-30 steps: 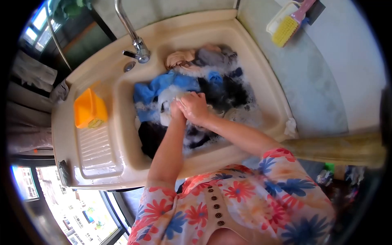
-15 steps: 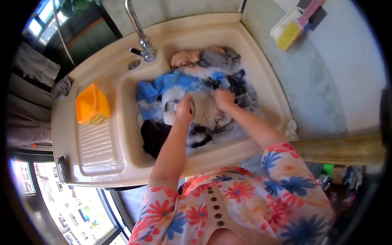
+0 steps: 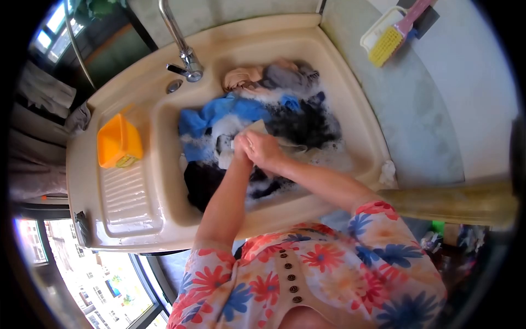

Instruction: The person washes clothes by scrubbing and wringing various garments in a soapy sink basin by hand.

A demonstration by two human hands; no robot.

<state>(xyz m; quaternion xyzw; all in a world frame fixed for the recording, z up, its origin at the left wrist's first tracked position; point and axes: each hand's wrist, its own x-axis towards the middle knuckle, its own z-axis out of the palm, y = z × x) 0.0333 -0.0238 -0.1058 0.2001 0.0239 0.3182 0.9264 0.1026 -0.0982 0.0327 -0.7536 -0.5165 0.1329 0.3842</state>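
Over the soapy sink basin (image 3: 170,189), my left hand (image 3: 240,147) and my right hand (image 3: 265,149) are pressed together, fingers closed on a wet beige garment (image 3: 256,128). Part of that garment shows above the knuckles; the rest is hidden beneath my hands and forearm. A white garment (image 3: 223,127) lies just left of my hands, with a blue garment (image 3: 235,107) behind it. Black cloth (image 3: 201,183) is bunched at the near left of the basin. Dark cloth (image 3: 304,126) soaks in suds to the right.
Peach cloth (image 3: 240,78) and grey cloth (image 3: 289,78) are heaped at the basin's back. A chrome faucet (image 3: 190,64) rises at the back left. On the ribbed drainboard (image 3: 129,200) stands a yellow-orange plastic container (image 3: 120,141). A yellow-bristled brush (image 3: 387,46) is at the upper right.
My right hand has moved left across the basin to meet my left hand. The beige garment, spread between my hands before, is now bunched in them. Dark cloth on the right is uncovered.
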